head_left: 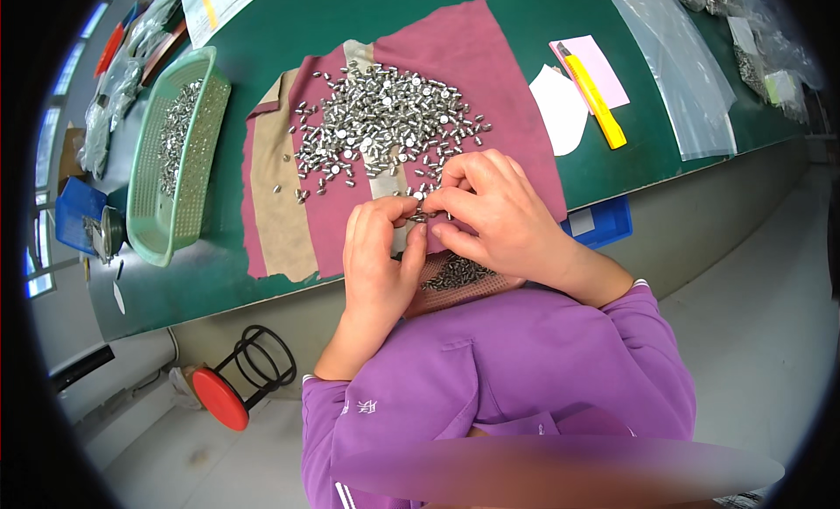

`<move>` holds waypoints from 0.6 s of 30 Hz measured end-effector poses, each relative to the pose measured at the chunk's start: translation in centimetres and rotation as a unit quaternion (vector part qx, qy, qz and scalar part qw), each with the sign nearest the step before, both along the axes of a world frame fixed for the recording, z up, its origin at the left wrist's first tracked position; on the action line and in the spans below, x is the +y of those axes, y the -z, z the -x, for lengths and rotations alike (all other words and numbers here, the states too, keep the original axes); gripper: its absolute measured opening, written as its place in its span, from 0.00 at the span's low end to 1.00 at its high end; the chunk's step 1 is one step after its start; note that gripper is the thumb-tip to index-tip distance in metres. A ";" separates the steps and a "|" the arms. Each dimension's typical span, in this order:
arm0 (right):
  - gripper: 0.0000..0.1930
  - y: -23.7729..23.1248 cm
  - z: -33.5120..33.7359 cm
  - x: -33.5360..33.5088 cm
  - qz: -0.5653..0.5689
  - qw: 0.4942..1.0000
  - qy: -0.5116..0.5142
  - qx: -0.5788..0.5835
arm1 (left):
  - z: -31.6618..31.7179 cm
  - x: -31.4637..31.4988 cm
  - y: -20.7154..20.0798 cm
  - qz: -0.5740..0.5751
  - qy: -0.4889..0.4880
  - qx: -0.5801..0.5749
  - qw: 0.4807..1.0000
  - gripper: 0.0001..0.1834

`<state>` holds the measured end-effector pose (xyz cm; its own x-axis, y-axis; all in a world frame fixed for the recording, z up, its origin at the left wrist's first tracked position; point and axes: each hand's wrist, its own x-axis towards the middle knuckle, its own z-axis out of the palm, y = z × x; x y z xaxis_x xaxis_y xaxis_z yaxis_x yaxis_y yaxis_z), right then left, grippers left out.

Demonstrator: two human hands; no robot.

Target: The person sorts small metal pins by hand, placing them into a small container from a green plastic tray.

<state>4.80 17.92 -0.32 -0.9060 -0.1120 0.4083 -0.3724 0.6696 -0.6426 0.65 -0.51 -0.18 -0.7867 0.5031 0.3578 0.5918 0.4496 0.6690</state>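
A person in a purple top works at a green counter (306, 14), both hands brought together at the near edge of a heap of small, shiny metal pieces (385, 115). The left hand (378, 246) is partly curled, its thumb and forefinger close to each other; the right hand (497, 207) reaches in from the other side with its fingers bent and its thumb beneath them. A few small pieces show right at the fingertips, between the two hands, but the view does not make clear which of them, if any, either hand grips. The main heap spreads just beyond the fingers, on a maroon cloth (499, 80) with tan strips, and a few strays lie to the left of the pile, above the left hand. Directly below the hands, near the person's body, a pink basket (464, 300) holds darker small parts (459, 272). Well apart to the left, a pale green basket (150, 172) contains more metal pieces. To the right of the cloth, a yellow cutter (595, 102) lies across a pink paper (606, 70), beside a white sheet (560, 115).
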 end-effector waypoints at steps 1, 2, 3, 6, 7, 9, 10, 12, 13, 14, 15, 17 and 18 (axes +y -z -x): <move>0.11 0.1 0.0 -0.1 -0.012 1.000 0.009 0.009 | 0.0 0.0 0.0 -0.004 -0.003 -0.009 1.000 0.17; 0.11 0.1 0.0 -0.1 -0.024 0.999 0.019 0.018 | 0.0 -0.1 0.1 -0.009 -0.005 -0.018 1.000 0.17; 0.11 0.2 0.0 -0.1 -0.024 0.999 0.020 0.017 | 0.0 -0.1 0.1 -0.010 -0.005 -0.019 1.000 0.17; 0.10 0.0 -0.1 0.0 -0.035 0.999 0.030 0.022 | -0.1 -0.2 -0.1 0.004 -0.004 -0.023 1.000 0.18; 0.10 0.0 0.1 0.1 -0.034 0.998 0.029 0.032 | 0.0 -0.3 -0.1 0.004 0.009 -0.012 1.000 0.19; 0.09 0.1 0.2 0.0 -0.035 0.998 0.028 0.043 | 0.0 -0.3 0.0 0.004 0.023 -0.002 1.000 0.20; 0.09 0.2 0.3 0.0 -0.045 0.997 0.031 0.062 | 0.0 -0.2 0.1 -0.004 0.023 0.012 1.000 0.20; 0.09 0.3 0.3 0.0 -0.056 0.995 0.035 0.081 | 0.2 -0.2 0.2 -0.013 0.024 0.026 0.999 0.20; 0.09 0.2 0.3 0.0 -0.068 0.994 0.036 0.082 | 0.4 -0.2 0.2 -0.009 0.035 0.041 0.998 0.20; 0.09 0.1 0.2 0.1 -0.080 0.993 0.037 0.084 | 0.4 -0.2 0.2 -0.004 0.046 0.056 0.997 0.20; 0.09 0.2 0.2 0.1 -0.080 0.993 0.036 0.083 | 0.2 -0.2 0.2 -0.004 0.045 0.055 0.997 0.20; 0.10 0.4 0.3 0.2 -0.063 0.994 0.023 0.082 | -0.2 -0.2 0.2 -0.007 0.007 -0.008 1.000 0.20; 0.10 0.5 0.2 0.2 -0.063 0.994 0.024 0.081 | -0.3 -0.3 0.2 -0.007 0.008 -0.008 1.000 0.20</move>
